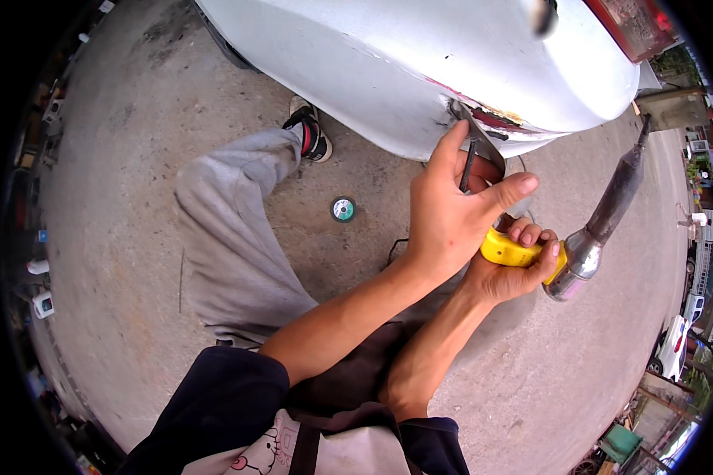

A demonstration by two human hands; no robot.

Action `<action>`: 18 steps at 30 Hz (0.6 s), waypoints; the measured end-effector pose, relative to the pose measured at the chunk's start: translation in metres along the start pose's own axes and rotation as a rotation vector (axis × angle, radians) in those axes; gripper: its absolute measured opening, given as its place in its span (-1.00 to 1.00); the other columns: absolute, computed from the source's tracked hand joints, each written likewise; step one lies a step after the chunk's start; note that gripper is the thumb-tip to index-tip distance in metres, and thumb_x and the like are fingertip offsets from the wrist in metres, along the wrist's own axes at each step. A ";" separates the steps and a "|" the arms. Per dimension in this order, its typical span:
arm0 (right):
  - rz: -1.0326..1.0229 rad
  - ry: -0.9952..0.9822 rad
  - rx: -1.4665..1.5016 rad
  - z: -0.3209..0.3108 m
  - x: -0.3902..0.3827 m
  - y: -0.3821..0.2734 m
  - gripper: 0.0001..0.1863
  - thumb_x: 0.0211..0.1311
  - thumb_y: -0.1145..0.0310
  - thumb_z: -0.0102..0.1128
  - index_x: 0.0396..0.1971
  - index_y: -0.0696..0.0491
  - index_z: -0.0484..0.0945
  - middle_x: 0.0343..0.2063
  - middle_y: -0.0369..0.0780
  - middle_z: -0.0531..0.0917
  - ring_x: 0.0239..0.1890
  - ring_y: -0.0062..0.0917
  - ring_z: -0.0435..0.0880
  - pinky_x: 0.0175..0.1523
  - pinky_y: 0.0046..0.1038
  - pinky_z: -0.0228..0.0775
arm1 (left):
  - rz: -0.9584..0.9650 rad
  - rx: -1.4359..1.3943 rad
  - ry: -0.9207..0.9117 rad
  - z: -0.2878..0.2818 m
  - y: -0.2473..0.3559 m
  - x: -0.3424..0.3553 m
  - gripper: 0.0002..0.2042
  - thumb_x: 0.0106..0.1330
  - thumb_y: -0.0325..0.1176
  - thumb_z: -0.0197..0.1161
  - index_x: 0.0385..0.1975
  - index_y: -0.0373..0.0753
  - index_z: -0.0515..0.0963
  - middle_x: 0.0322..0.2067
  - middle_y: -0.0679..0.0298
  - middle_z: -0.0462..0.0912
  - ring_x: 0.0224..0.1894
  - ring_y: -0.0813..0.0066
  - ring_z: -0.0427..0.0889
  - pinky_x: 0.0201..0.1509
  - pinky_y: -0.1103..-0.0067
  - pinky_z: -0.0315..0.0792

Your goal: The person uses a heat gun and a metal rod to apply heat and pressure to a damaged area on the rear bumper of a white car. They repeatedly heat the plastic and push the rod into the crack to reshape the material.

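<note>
My left hand (451, 214) is closed on a dark flat metal piece (484, 146) with a thin black strip alongside, at the damaged edge (503, 119) of a white car bumper (356, 55). The damage shows red and yellowish patches. Just behind and right of it, my right hand (523, 265) grips the yellow handle of a hot-air tool (606, 214); its long metal nozzle points up to the right, past the bumper's end.
A green-labelled disc (343, 209) lies on the concrete floor (127, 198) by my bent leg (238, 229). A cord loops under the bumper. Containers (43, 303) line the far left rim; a white car (671, 347) and assorted clutter are at the right.
</note>
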State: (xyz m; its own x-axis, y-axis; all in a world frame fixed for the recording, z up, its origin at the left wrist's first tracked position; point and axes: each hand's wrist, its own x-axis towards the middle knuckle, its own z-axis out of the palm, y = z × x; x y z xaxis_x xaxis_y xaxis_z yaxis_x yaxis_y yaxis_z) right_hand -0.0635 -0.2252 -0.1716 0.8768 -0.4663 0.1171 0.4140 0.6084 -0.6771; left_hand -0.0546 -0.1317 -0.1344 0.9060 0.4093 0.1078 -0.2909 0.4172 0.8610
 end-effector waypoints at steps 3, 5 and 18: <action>-0.004 -0.025 -0.033 0.002 0.001 -0.003 -0.72 0.23 0.17 0.05 -0.57 -0.02 0.28 -0.62 -0.34 0.37 -0.49 -0.62 0.36 -0.32 -0.53 0.25 | 0.013 -0.016 0.012 0.000 -0.002 0.001 -0.43 0.08 -0.30 0.46 -0.05 -0.53 0.34 -0.54 0.27 0.60 -0.48 0.68 0.54 -0.42 0.70 0.43; 0.000 -0.029 -0.058 0.005 0.001 -0.005 -0.71 0.23 0.17 0.05 -0.58 -0.02 0.26 -0.63 -0.34 0.37 -0.49 -0.63 0.36 -0.32 -0.53 0.25 | 0.037 0.016 0.018 0.001 -0.001 0.001 -0.41 0.08 -0.28 0.46 -0.03 -0.54 0.33 -0.55 0.27 0.59 -0.50 0.69 0.53 -0.44 0.70 0.43; -0.037 0.048 -0.048 0.010 0.000 -0.002 -0.77 0.25 0.23 0.06 -0.52 0.01 0.31 -0.67 -0.34 0.31 -0.53 -0.62 0.33 -0.34 -0.61 0.24 | 0.094 0.009 0.032 -0.001 -0.007 -0.002 -0.38 0.11 -0.28 0.44 0.00 -0.59 0.30 -0.55 0.26 0.58 -0.52 0.69 0.53 -0.48 0.71 0.42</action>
State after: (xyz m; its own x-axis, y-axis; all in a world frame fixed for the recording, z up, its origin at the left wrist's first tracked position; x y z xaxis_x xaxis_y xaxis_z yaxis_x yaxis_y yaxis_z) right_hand -0.0623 -0.2200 -0.1625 0.8478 -0.5190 0.1087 0.4329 0.5591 -0.7071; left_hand -0.0546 -0.1353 -0.1412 0.8645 0.4721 0.1726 -0.3713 0.3683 0.8524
